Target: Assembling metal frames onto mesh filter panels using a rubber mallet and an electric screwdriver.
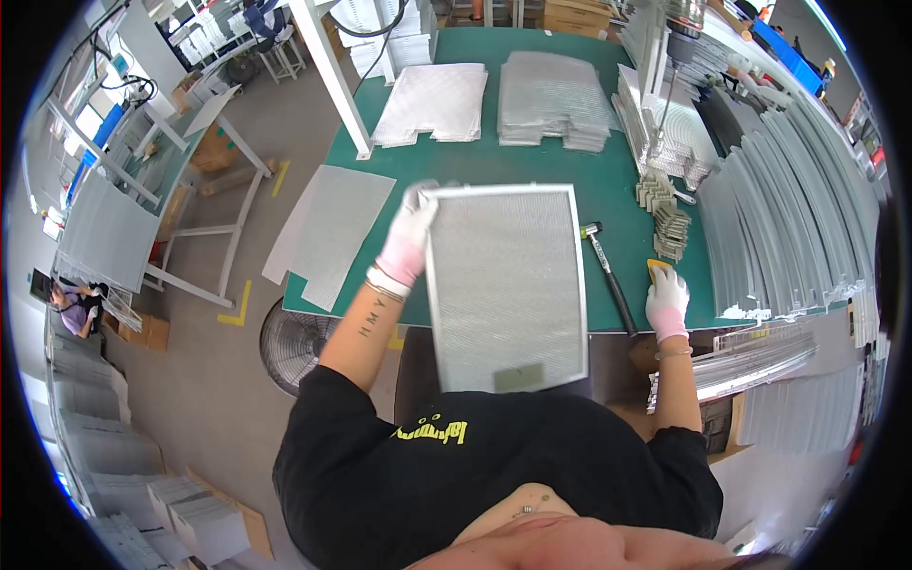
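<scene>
My left hand (pixel 411 231), in a white and pink glove, is closed on the upper left corner of a framed mesh panel (pixel 508 275). The panel has a thin silver frame around grey mesh, and its near end reaches past the table's front edge toward my body. To its right, my gloved right hand (pixel 668 302) has its fingers on a small yellow-orange object (pixel 656 265), mostly hidden under them. A black-handled hammer (pixel 611 275) lies between the panel and this hand. Small metal corner brackets (pixel 672 235) are piled just beyond my right hand.
Stacks of mesh sheets (pixel 551 100) and white sheets (pixel 432 100) sit at the far side of the green table (pixel 465 163). Loose sheets (pixel 337 223) overhang its left edge. Long frame strips (pixel 788 209) are piled at right. A floor fan (pixel 293 347) stands below left.
</scene>
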Demonstrator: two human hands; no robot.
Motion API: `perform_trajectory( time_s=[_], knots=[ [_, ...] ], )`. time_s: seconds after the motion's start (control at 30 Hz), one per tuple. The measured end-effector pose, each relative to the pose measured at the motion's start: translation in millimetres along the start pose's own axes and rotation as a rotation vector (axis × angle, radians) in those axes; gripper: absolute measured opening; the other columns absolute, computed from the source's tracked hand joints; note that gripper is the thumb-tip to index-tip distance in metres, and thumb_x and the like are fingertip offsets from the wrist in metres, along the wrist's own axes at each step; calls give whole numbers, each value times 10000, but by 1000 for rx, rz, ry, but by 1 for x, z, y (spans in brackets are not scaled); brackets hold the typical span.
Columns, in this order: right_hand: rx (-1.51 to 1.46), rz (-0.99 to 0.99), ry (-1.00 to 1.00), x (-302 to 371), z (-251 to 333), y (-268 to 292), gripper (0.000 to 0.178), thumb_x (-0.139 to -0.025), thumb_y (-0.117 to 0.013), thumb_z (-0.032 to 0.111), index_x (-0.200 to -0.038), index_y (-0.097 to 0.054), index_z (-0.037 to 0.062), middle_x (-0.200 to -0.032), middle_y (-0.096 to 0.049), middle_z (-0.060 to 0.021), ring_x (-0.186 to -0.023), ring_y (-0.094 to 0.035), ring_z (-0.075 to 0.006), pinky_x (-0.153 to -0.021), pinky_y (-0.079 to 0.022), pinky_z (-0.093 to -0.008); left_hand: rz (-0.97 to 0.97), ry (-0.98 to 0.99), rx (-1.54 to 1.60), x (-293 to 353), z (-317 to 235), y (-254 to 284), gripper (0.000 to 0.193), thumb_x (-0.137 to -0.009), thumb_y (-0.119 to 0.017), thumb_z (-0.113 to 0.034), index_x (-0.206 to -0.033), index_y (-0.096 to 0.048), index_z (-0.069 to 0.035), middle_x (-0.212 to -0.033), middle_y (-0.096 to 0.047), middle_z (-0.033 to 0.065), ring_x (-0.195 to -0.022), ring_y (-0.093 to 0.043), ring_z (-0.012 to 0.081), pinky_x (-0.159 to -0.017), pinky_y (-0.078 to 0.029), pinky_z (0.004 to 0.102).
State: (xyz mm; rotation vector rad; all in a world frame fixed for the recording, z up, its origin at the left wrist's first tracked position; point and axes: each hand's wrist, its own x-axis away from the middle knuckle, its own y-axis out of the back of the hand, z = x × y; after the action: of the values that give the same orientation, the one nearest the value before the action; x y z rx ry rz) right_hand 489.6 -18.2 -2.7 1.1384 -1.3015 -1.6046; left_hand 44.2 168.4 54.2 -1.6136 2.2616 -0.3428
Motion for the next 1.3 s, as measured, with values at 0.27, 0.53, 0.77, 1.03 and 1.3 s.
perform_trajectory(
  time_s=[0.27,0.53,0.77,1.03,1.3],
  knots=[
    [-57,143,117,33,83,39,528,-869,-656,249,-1319,-537,0,-1134,-623,-211,-1061,-603,-396,-902,-502,-462,706,-419,-692,-29,-229,-108,306,-1026,-554,-256,-1217,-557,-17,-1238,-646,167,-1151,-632,239,-988,-494,352],
    [-712,106,-108,30,59,8,470,-928,-500,61,-1389,-460,-22,-1094,-680,-231,-940,-669,-400,-839,-534,-466,1291,-479,-1140,-10,-109,-165,260,-908,-619,-190,-1113,-633,-31,-971,-678,125,-958,-654,319,-871,-525,415],
    [-1065,239,-21,48,46,128,472,-896,-562,-17,-1359,-473,-35,-956,-641,-75,-851,-627,-141,-795,-524,-292,741,-1072,-1360,-16,-73,-167,466,-726,-777,-332,-1103,-643,-95,-741,-631,34,-708,-610,237,-771,-519,374],
    [-619,-72,393,42,60,262,569,-837,-573,-82,-1397,-479,-44,-885,-641,-113,-745,-627,-178,-715,-516,-306,-2,-1127,-1234,-9,-23,-184,262,-639,-814,-323,-715,-638,-144,-692,-511,17,-713,-554,227,-879,-443,454],
    [-459,-100,541,43,66,283,580,-855,-561,-104,-1426,-485,-31,-901,-644,-128,-759,-631,-217,-745,-512,-303,-26,-1169,-1183,-10,-11,-185,217,-649,-764,-299,-651,-586,-176,-653,-474,12,-657,-512,233,-717,-370,409]
  ],
)
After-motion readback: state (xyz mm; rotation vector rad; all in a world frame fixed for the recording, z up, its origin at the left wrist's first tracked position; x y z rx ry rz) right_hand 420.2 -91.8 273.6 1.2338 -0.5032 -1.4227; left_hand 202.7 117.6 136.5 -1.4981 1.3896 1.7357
